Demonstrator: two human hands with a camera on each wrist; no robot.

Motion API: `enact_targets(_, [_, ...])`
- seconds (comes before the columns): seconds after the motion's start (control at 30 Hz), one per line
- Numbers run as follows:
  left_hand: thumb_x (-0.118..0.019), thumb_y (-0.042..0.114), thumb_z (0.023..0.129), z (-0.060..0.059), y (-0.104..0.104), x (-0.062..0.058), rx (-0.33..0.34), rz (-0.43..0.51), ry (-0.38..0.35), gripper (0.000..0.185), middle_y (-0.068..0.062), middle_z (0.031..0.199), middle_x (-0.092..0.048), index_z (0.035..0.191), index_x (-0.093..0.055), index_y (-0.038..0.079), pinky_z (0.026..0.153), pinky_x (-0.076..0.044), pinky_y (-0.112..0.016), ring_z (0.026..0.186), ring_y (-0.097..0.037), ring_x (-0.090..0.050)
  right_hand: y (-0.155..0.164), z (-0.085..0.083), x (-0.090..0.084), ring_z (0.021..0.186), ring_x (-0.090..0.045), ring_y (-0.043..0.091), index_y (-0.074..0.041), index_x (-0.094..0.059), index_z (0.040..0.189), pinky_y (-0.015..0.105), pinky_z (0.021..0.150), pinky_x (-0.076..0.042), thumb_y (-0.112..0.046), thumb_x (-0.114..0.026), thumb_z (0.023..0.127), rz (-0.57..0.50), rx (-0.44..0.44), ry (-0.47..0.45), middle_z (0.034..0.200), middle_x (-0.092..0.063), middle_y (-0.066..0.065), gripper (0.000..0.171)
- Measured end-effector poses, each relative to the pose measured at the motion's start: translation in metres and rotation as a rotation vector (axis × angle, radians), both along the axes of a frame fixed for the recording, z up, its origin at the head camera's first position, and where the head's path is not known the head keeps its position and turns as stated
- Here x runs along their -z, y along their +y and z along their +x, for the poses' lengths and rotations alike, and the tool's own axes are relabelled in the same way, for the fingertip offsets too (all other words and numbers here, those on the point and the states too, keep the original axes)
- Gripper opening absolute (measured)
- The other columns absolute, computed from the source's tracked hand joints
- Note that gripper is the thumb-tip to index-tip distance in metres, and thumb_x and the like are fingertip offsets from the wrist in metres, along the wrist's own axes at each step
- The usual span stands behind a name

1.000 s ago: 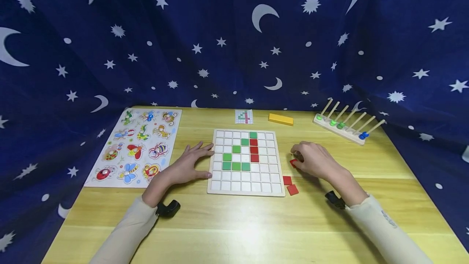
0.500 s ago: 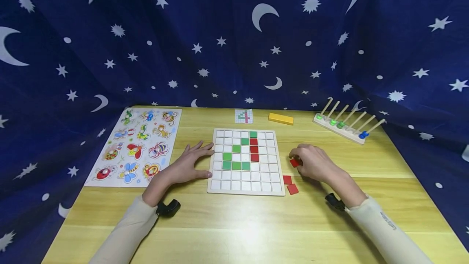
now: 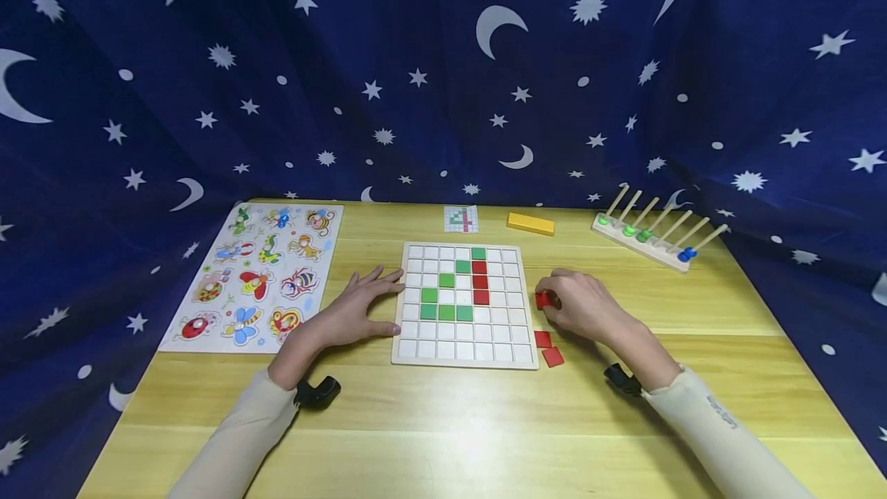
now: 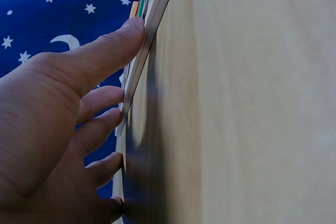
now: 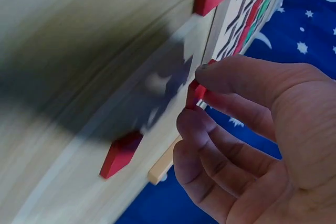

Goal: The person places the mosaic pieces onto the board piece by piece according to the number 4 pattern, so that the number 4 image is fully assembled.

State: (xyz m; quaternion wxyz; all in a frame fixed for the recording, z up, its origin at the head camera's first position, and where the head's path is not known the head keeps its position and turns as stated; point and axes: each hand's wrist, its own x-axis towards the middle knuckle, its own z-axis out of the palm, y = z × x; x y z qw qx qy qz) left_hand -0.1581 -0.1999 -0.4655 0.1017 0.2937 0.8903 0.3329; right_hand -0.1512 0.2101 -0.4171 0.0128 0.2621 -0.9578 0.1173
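Observation:
A square white grid board (image 3: 484,332) lies mid-table, with several green tiles (image 3: 446,281) and a column of red tiles (image 3: 480,282) in its cells. My left hand (image 3: 349,313) rests at the board's left edge, fingers spread; in the left wrist view its thumb touches the rim. Right of the board, my right hand (image 3: 585,303) pinches a red tile (image 5: 195,92) between thumb and fingers, above the table. Two loose red tiles (image 3: 552,356) lie by the board's lower right corner. Another red tile (image 5: 121,155) lies on the table in the right wrist view, hidden by the hand in the head view.
A small pattern card (image 3: 460,219) and a yellow block (image 3: 530,223) sit behind the board. At the back right stands a peg rack (image 3: 640,242) with green and blue beads. An insect puzzle board (image 3: 252,276) lies to the left. A starry blue curtain (image 3: 443,122) hangs behind.
The right hand has pinched a red tile and moved left with it, closer to the board's right edge. My left hand has stayed in place.

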Motion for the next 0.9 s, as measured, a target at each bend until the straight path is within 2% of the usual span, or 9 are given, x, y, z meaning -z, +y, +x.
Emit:
enact_targets(0.37, [-0.08,0.037,0.086,-0.001,-0.001,0.001,-0.001,0.001,-0.011,0.072,-0.003,0.162,-0.029,0.146,-0.052,0.009,0.118,0.005,-0.06,0.151,-0.035,-0.011,-0.029,0.003,-0.003,0.063,-0.049,0.015,-0.008,-0.075,0.101,0.031,0.056,-0.043,-0.008,-0.079,0.079,-0.016,-0.038,-0.021,0.089,-0.063,0.003,0.023])
enact_targets(0.6, [-0.079,0.038,0.086,-0.001,-0.002,0.001,-0.003,-0.002,-0.012,0.072,-0.002,0.162,-0.028,0.146,-0.052,0.009,0.118,0.005,-0.06,0.151,-0.034,-0.011,-0.043,0.006,-0.001,0.068,-0.057,0.015,-0.007,-0.076,0.101,0.036,0.062,-0.052,-0.008,-0.081,0.078,-0.042,-0.094,0.03,0.093,-0.066,0.004,0.024])
enact_targets(0.9, [-0.079,0.036,0.086,0.0,-0.001,-0.001,-0.002,-0.002,-0.019,0.071,-0.002,0.163,-0.028,0.146,-0.051,0.009,0.118,0.005,-0.06,0.151,-0.034,-0.01,-0.06,0.01,0.003,0.064,-0.05,0.011,-0.008,-0.076,0.102,0.028,0.058,-0.048,-0.008,-0.081,0.078,-0.033,-0.137,0.001,0.09,-0.064,0.001,0.025])
